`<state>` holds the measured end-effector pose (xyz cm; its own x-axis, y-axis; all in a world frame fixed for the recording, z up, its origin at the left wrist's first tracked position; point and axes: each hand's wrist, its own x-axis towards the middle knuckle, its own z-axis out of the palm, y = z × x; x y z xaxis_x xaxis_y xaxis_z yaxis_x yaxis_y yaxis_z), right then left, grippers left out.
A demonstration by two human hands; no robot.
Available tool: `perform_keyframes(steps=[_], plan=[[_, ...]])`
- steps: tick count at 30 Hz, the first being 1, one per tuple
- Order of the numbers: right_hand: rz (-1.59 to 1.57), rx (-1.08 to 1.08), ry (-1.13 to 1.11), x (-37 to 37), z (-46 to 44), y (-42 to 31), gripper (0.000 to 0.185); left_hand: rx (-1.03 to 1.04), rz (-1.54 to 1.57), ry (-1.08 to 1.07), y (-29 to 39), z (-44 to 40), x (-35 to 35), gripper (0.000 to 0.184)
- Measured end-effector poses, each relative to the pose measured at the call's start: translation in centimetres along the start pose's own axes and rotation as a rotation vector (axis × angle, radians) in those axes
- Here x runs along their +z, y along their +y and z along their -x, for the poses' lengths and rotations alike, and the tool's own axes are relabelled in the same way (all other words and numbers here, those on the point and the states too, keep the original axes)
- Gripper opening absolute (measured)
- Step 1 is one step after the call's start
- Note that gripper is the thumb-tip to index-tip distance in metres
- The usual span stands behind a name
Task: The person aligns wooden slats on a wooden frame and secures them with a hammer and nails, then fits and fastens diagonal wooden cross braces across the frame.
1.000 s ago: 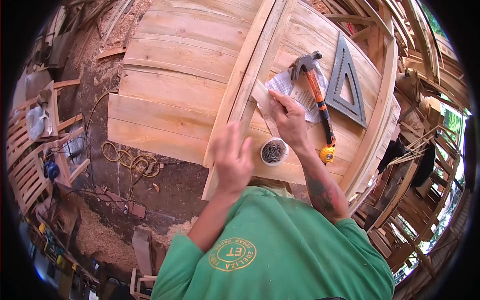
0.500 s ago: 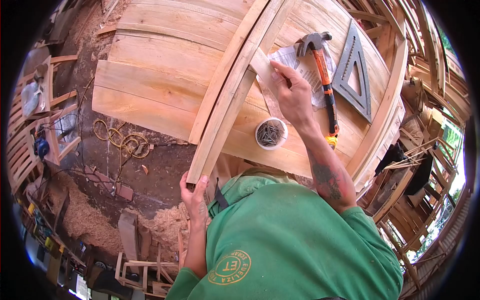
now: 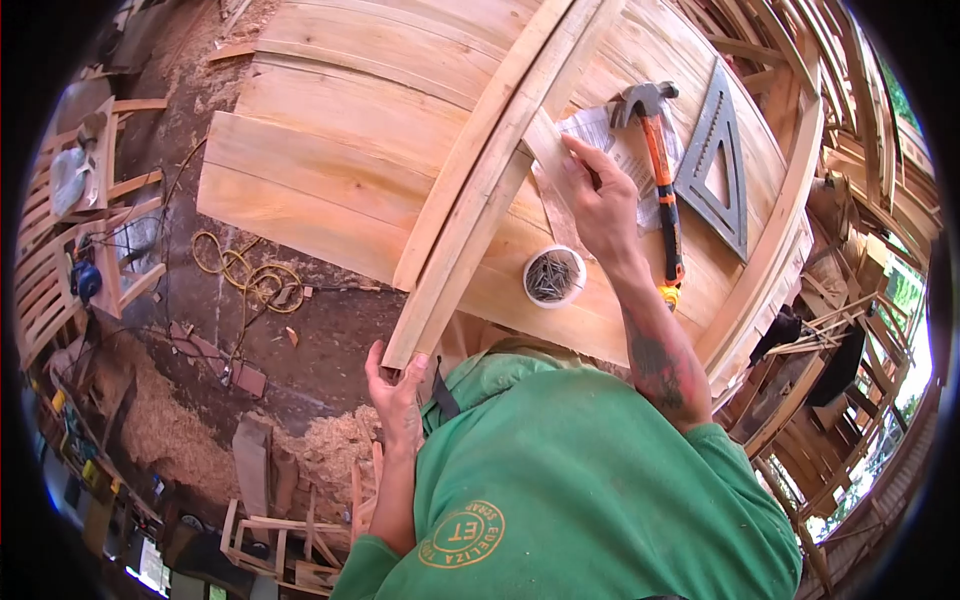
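Two hands are engaged with the work. Left hand (image 3: pixel 397 385): thumb and fingers close around the near end of a long wooden rail (image 3: pixel 475 215). Right hand (image 3: pixel 603 205): thumb and fingers pinch a short flat board (image 3: pixel 548 150), whose far end meets the right side of the rail. The rail lies across a plank panel (image 3: pixel 320 190), next to a second, parallel rail (image 3: pixel 440 215). A white cup (image 3: pixel 556 304) containing nails (image 3: pixel 552 275) stands on the panel, near the right wrist. The hammer (image 3: pixel 656 160) lies partly over printed paper (image 3: pixel 590 127), between the right hand and a triangular square (image 3: pixel 732 190). A yellow tape measure (image 3: pixel 670 293) sits at the handle end.
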<state>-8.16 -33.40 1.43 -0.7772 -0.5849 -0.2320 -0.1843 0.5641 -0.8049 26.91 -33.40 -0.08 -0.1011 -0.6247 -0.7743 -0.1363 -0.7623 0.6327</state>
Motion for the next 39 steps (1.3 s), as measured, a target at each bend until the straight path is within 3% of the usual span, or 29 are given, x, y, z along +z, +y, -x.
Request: perform_keyframes(steps=[7,19,22,24,26,28,30,34,37,38,39], plan=[[0.013,0.001,0.023,0.1,0.1,-0.4,0.028,-0.067,-0.004,0.009,1.3,0.0,0.0,0.085],[-0.023,-0.007,0.03,0.1,0.0,-0.1,0.027,-0.219,-0.164,-0.185,3.6,-1.0,-0.5,0.097],[-0.076,0.059,-0.009,-0.2,-0.1,0.0,0.027,-0.147,-0.351,-0.232,4.7,-1.6,-1.1,0.1],[-0.101,0.064,0.002,-0.1,-0.2,0.3,0.026,0.152,-0.847,-0.234,6.4,-1.9,-1.3,0.107],[-0.119,0.072,0.01,0.0,-0.1,0.3,0.026,0.225,-0.841,-0.273,7.9,-2.6,-0.7,0.109],[-0.101,0.024,0.016,0.0,0.0,0.1,0.025,0.649,-0.91,-0.252,10.8,-3.8,2.2,0.101],[-0.087,0.008,0.034,0.0,-0.2,0.5,0.026,0.832,-0.967,-0.199,13.6,-5.5,6.9,0.08],[-0.141,0.141,0.029,0.0,-0.8,1.0,0.033,1.203,-0.895,-0.338,18.0,-9.3,19.2,0.039],[-0.132,0.213,0.04,-0.8,-0.6,0.3,0.036,1.22,-1.064,-0.404,18.6,-11.5,25.4,0.033],[-0.083,0.222,0.04,-0.9,-0.4,0.0,0.038,1.054,-1.149,-0.458,18.6,-12.4,26.3,0.033],[0.074,0.086,0.202,-0.5,0.3,0.2,0.031,0.885,-1.235,-0.514,18.3,-12.7,26.6,0.033]])
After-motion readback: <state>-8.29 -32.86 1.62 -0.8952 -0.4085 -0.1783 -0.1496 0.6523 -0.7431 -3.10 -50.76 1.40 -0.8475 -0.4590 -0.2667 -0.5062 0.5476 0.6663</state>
